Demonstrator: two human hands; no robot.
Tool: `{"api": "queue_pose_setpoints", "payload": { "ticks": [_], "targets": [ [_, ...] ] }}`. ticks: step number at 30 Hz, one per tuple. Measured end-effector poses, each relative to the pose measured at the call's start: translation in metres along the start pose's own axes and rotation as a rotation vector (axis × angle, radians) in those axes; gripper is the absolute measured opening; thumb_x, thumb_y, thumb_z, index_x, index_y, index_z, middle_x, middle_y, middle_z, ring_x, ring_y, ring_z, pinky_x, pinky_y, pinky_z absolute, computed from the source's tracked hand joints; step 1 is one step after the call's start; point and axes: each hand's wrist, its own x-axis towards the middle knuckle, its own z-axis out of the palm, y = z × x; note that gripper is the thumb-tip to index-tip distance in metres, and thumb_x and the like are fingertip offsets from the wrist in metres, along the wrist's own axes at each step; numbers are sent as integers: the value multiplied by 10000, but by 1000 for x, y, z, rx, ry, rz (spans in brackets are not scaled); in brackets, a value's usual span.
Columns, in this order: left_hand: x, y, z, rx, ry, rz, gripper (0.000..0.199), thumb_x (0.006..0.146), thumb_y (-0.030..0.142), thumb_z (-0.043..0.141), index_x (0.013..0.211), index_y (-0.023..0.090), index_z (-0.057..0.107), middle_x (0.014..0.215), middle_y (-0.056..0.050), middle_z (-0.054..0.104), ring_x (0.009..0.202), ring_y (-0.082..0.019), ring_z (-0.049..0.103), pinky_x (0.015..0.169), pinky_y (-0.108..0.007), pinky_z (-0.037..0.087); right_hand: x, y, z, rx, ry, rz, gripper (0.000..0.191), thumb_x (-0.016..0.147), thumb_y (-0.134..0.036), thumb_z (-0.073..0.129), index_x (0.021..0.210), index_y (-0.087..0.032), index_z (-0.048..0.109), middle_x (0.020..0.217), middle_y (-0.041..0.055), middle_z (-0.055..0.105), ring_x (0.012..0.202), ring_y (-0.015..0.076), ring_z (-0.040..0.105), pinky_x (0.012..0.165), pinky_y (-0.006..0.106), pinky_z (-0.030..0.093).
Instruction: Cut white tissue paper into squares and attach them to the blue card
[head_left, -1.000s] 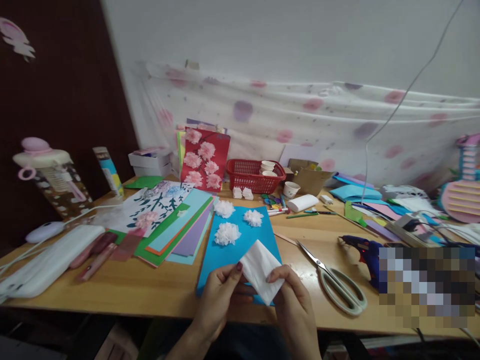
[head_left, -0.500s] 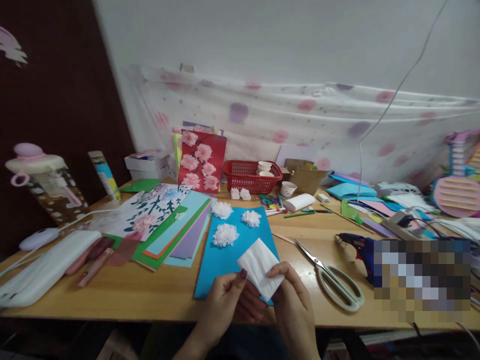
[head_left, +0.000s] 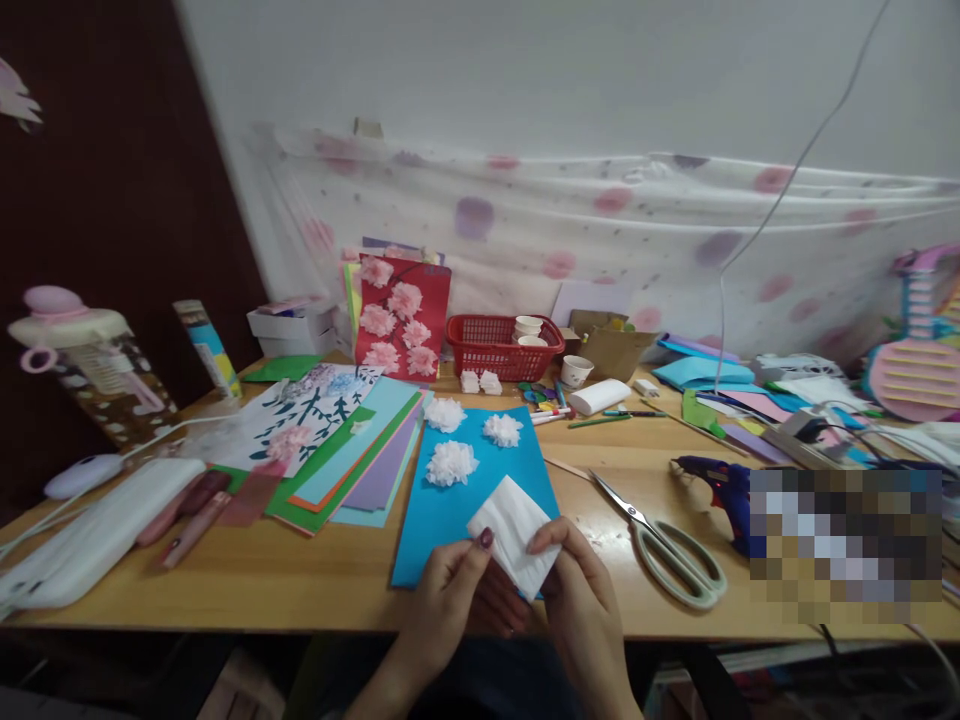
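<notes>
A folded white tissue square is held between my two hands, tilted like a diamond above the front of a blue paper sheet. My left hand pinches its left corner, thumb on top and fingers underneath. On the right edge, my right hand grips the tissue between thumb and fingers. Three fluffy white paper flowers lie on the upper part of the blue sheet. Scissors with pale handles rest on the table to the right of my right hand.
A blue glue gun lies at the right, beside a blurred-out patch. Behind stand a red basket with paper cups and a red card with pink flowers. Coloured paper sheets and a white power-bank-like case lie left.
The tissue and both hands have shifted slightly left, and my left thumb now lies further over the tissue's corner. The camera view has moved a little; both hands still hold the tissue.
</notes>
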Motion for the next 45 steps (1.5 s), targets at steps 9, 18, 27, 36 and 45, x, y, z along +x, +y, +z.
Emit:
{"api": "queue_pose_setpoints", "payload": {
  "ticks": [9, 18, 27, 36, 45],
  "targets": [
    [-2, 5, 1, 27, 25, -3, 531, 766, 685, 592, 606, 184, 669, 450, -31, 649, 395, -192, 593, 451, -287, 490, -2, -4, -1, 12, -25, 2, 107, 721, -255, 664, 626, -213, 640, 530, -50, 487, 507, 124, 412, 482, 214, 324],
    [-5, 1, -1, 408, 87, 280, 567, 905, 622, 454, 612, 181, 658, 569, -77, 697, 494, -193, 633, 496, -264, 508, -2, 5, -9, 243, -103, 226, 537, 638, -525, 836, 1072, -233, 714, 719, 29, 714, 556, 181, 630, 539, 296, 508],
    [-9, 8, -10, 865, 55, 721, 430, 1005, 331, 370, 733, 208, 680, 660, -75, 719, 600, -195, 673, 600, -263, 498, -10, -9, 1, 332, -291, 258, 458, 676, -390, 863, 1061, -173, 744, 912, 119, 759, 856, 285, 704, 797, 422, 551],
    [-7, 13, -10, 933, -16, 880, 300, 957, 227, 457, 753, 188, 673, 658, -58, 675, 574, -156, 637, 539, -218, 473, -5, -3, -9, 268, -180, 181, 572, 563, -250, 933, 1088, -177, 717, 783, 49, 769, 681, 191, 692, 680, 271, 526],
    [-12, -4, 8, 321, 178, 487, 220, 778, 383, 741, 791, 164, 741, 841, -59, 644, 671, -146, 586, 550, -199, 484, -12, -5, 1, 268, -135, 109, 491, 593, -250, 908, 1030, -184, 695, 787, 32, 737, 669, 174, 646, 632, 253, 512]
  ]
}}
